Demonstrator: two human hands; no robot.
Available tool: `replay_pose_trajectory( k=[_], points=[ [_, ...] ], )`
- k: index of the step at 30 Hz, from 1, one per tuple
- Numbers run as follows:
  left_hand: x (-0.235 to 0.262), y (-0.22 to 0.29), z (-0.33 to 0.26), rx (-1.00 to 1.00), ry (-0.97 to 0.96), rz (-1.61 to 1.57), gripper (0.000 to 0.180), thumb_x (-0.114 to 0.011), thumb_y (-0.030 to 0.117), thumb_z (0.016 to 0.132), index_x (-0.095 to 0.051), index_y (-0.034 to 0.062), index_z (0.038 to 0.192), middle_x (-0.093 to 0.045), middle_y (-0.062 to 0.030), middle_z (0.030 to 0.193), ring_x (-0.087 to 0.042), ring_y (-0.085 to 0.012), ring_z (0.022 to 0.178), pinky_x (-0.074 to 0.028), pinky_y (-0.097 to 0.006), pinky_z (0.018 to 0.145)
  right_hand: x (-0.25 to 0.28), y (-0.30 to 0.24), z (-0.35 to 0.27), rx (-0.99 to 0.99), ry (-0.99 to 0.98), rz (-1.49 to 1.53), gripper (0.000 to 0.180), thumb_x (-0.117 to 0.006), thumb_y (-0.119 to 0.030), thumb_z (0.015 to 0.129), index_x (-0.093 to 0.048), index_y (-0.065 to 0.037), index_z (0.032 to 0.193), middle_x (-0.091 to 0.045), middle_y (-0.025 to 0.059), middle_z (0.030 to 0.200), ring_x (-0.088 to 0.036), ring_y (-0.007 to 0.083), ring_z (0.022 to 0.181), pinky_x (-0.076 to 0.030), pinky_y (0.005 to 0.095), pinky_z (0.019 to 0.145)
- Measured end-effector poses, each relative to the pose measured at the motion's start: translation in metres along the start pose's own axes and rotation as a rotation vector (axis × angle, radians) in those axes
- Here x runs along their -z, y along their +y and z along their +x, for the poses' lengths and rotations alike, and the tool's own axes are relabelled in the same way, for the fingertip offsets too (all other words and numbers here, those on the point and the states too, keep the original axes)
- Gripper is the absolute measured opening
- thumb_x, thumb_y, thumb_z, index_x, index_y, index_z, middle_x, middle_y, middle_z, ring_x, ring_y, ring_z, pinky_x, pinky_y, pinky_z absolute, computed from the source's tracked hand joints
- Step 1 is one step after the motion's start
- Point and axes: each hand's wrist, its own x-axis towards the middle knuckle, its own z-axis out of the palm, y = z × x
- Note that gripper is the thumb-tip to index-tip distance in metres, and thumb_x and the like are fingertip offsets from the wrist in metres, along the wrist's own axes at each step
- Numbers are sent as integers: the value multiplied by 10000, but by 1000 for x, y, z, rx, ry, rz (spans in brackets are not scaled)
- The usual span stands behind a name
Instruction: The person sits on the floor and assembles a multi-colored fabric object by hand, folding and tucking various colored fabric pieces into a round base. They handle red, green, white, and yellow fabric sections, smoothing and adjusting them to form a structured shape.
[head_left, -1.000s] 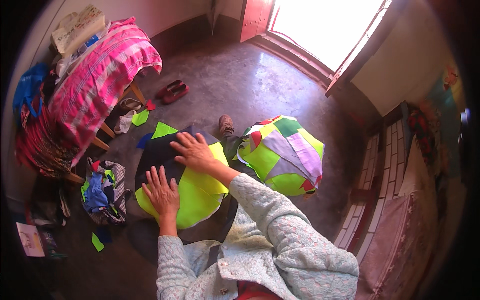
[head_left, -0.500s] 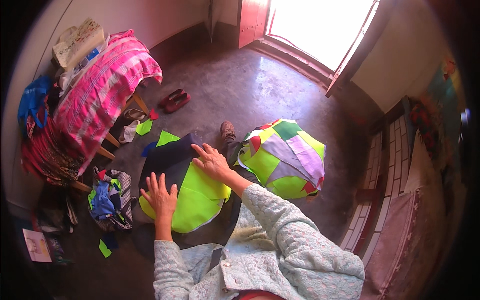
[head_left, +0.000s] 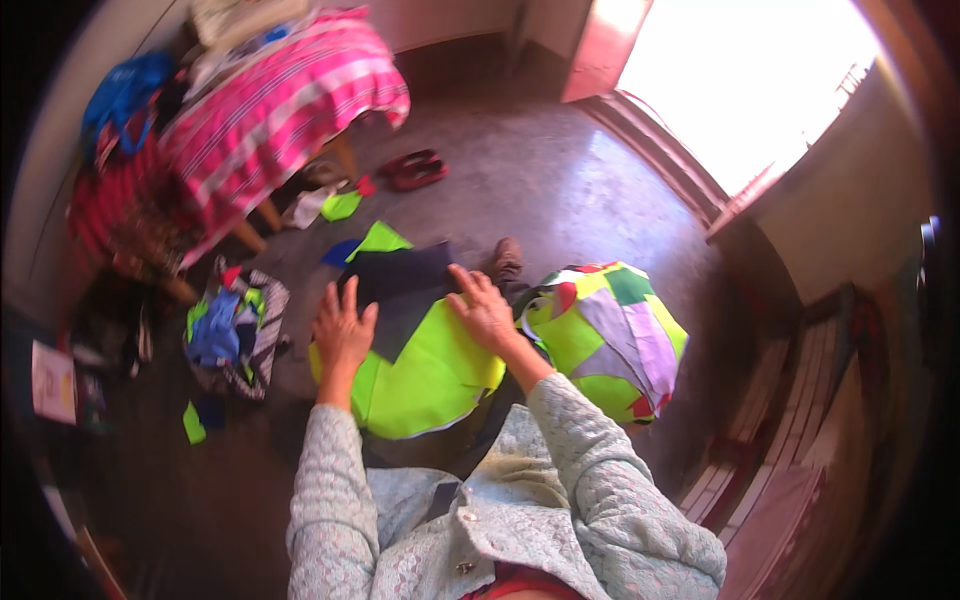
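A round bright yellow-green cloth (head_left: 425, 375) lies spread before me, over my lap. A black fabric piece (head_left: 405, 290) rests on its far part, with one corner pointing toward me. My left hand (head_left: 343, 328) lies with fingers spread at the left edge of the black piece. My right hand (head_left: 484, 308) rests open at its right edge, fingertips on the fabric. Neither hand grips anything that I can see. Beside my right hand sits a patchwork bundle (head_left: 610, 340) of green, grey, lilac and red pieces. A green scrap (head_left: 380, 239) and a blue scrap (head_left: 340, 253) show beyond the black piece.
A checked bag (head_left: 262, 345) of coloured scraps stands at the left on the floor. Behind it is a table under a pink striped cloth (head_left: 290, 110). Red shoes (head_left: 415, 170) lie near it. An open doorway (head_left: 740, 90) is at the far right.
The view has shifted, so the scene sits further right. My left hand has moved away from me along the cloth, nearly level with my right. The black piece lies differently between my hands.
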Motion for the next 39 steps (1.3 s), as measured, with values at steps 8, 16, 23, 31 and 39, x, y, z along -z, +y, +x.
replay_pose_trajectory(
  k=[8,16,23,31,39],
  points=[
    [9,4,-4,28,-4,31,612,-548,491,905,-415,206,1430,-448,-182,1405,-469,-377,1224,-415,-542,906,4,-16,13,81,6,-347,556,-562,-428,918,-476,-154,1394,-269,176,1549,-204,334,1457,-204,658,1071],
    [8,6,-2,28,-25,9,601,-488,496,938,-378,202,1451,-424,-200,1430,-449,-413,1255,-399,-561,929,-53,-97,54,451,-169,-181,522,-435,-441,976,-464,-165,1418,-348,90,1538,-285,235,1438,-171,524,1147],
    [13,7,-2,54,-61,43,614,-535,470,921,-378,202,1451,-424,-178,1426,-451,-366,1250,-408,-533,911,-61,-88,70,468,-164,-240,525,-387,-465,992,-427,-209,1449,-411,79,1499,-317,239,1420,-170,472,1160],
    [11,8,-2,30,-20,45,609,-550,482,911,-409,198,1431,-437,-174,1401,-477,-370,1208,-422,-527,893,-35,-52,78,302,-90,-220,496,-467,-485,948,-509,-202,1353,-540,72,1302,-469,258,1272,-348,435,1033],
    [16,9,-1,56,-62,17,610,-537,487,915,-396,209,1439,-433,-171,1415,-480,-353,1210,-423,-529,891,-10,-18,60,83,-159,-99,611,-503,-568,918,-430,-234,1424,-573,150,1241,-559,351,1159,-480,478,897]
  ],
)
